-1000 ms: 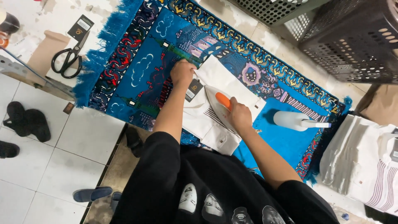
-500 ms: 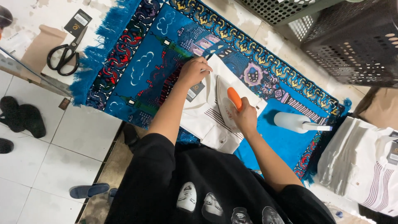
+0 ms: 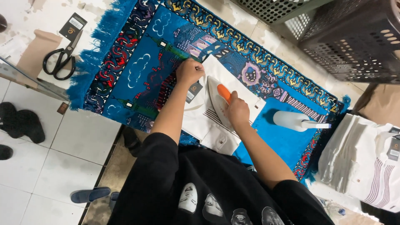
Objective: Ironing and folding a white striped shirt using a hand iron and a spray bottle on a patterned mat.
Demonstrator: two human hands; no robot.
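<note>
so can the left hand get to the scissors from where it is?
Probably yes, with a stretch. The left hand presses the white garment on the blue rug. The scissors lie in the open past the rug's fringe, with only flat rug between them.

1. White garment (image 3: 208, 121): folded, thin dark stripes, lying flat on the blue patterned rug, a dark tag near its upper edge.
2. Iron (image 3: 219, 101): white body, orange handle, resting soleplate-down on the garment, tip pointing away.
</note>
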